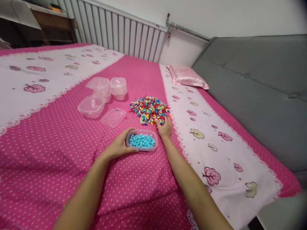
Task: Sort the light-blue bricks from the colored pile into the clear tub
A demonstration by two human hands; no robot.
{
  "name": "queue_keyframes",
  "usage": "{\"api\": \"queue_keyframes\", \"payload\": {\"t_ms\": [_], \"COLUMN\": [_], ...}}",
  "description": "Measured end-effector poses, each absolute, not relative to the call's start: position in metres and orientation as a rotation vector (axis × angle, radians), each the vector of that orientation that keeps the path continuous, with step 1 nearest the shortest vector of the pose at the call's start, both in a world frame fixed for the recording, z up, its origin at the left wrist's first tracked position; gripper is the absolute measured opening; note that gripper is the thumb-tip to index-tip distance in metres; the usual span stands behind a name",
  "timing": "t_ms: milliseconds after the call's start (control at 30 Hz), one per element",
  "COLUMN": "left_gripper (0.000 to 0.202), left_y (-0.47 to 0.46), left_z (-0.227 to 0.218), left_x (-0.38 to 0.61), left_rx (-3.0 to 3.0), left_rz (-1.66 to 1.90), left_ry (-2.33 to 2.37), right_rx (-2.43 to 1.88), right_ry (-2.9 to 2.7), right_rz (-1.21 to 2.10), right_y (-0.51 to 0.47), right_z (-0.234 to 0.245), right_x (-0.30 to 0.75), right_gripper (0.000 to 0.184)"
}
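Note:
A clear plastic container (155,143) partly filled with light-blue toy bricks (142,141) is held low over the bed. My left hand (122,143) wraps round its left end, thumb on the far side and fingers on the near side. Beyond it lies a loose pile of small multicoloured toy bricks (150,108), mostly red, yellow, blue, white and teal. My right hand (165,127) reaches the near right edge of this pile, thumb and fingers apart. Whether a brick is under its fingertips is hidden.
Several lidded clear containers (92,105) stand to the left of the pile. A loose clear lid (113,118) lies flat in front of them. The pink dotted bedspread (136,185) has soft folds. Farther off are a pink pillow (185,76), a grey headboard (254,80) and a white radiator (120,30).

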State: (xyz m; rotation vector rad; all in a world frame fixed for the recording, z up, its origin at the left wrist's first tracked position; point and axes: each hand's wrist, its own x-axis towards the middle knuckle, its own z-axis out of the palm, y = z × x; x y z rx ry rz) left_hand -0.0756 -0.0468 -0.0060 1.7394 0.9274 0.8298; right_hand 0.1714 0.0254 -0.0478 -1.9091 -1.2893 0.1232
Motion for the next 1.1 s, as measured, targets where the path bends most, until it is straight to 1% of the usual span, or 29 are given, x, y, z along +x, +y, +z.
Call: {"api": "queue_keyframes", "payload": {"t_ms": [167,267,400,600,700,833,1000,1100], "left_gripper": [0.082,0.081,0.078,0.074,0.081,0.087,0.089,0.090], "left_y": [-0.048,-0.050,-0.051,-0.049,-0.048,-0.046,-0.046,-0.047], "left_z": [-0.002,0.001,0.004,0.004,0.000,-0.005,-0.005,-0.007], "left_x": [-0.075,-0.074,-0.074,-0.075,-0.077,-0.079,-0.080,-0.080], "left_rx": [1.709,1.685,1.689,1.723,1.754,1.785,1.786,1.765], "left_rz": [0.834,0.822,0.809,0.805,0.809,0.789,0.784,0.799], "left_ry": [0.932,0.942,0.950,0.928,0.945,0.960,0.972,0.965], "right_rx": [-1.934,-1.871,-1.655,-1.528,-1.533,-1.572,-1.640,-1.686], "right_ry": [-1.350,-1.478,-1.690,-1.906,-2.059,-2.197,-2.126,-2.049], "right_rz": [0.278,0.313,0.243,0.092,0.044,0.038,-0.037,-0.119], "right_y": [0.042,0.050,0.050,0.044,0.045,0.048,0.052,0.057], "right_z": [-0.041,-0.041,-0.040,-0.030,-0.023,-0.016,-0.017,-0.021], "right_x": [0.181,0.186,0.185,0.161,0.145,0.128,0.123,0.134], "right_gripper": [0.085,0.082,0.074,0.074,0.065,0.046,0.026,0.022]}}
